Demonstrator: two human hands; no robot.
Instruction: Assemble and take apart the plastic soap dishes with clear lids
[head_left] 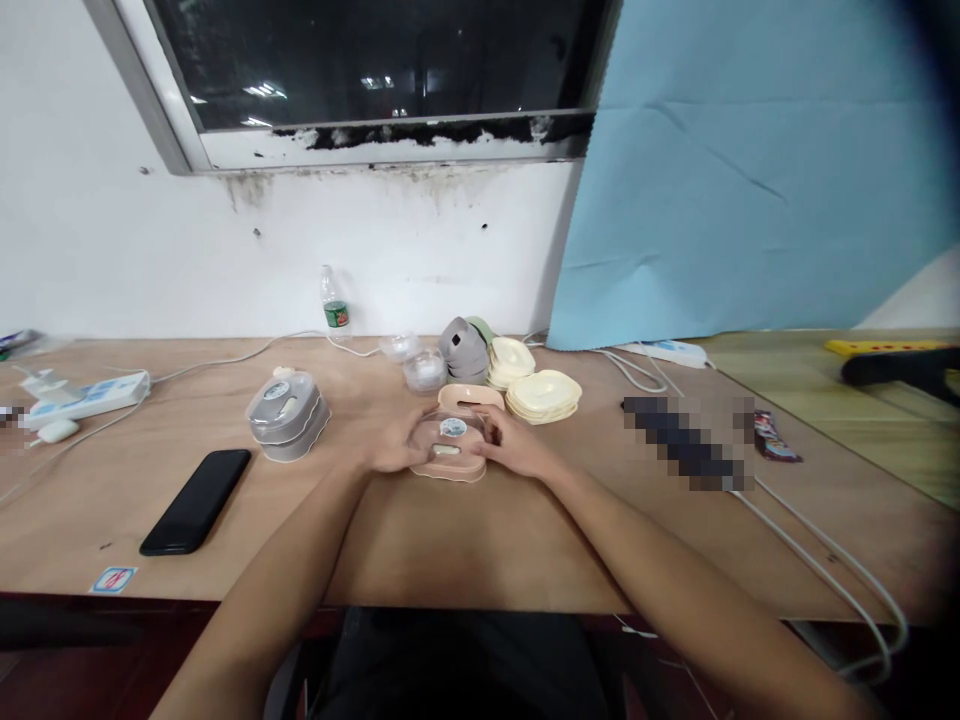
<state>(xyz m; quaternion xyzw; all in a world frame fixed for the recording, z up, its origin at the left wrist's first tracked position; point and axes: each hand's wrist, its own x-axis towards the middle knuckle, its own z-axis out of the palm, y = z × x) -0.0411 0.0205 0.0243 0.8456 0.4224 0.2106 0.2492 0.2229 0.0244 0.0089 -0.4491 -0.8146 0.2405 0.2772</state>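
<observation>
A pink plastic box [465,466] with a see-through cover and a round sticker lies on the table in front of me. My left hand [394,448] grips its left side, fingers curled against the edge. On the opposite side, my right hand [514,442] holds the box with thumb and fingers bent around it. Just behind it is another pink plastic piece [471,397] with a dark slot, partly hidden by the box. Farther left, grey boxes [286,412] of the same shape are stacked with see-through covers.
Stacked cream lids [544,398], grey pieces [463,352] and see-through cups [425,371] stand behind my hands. A black phone [196,502] lies left, near a power strip [94,395]. A bottle [335,303] stands by the wall. White cables cross the table's right side.
</observation>
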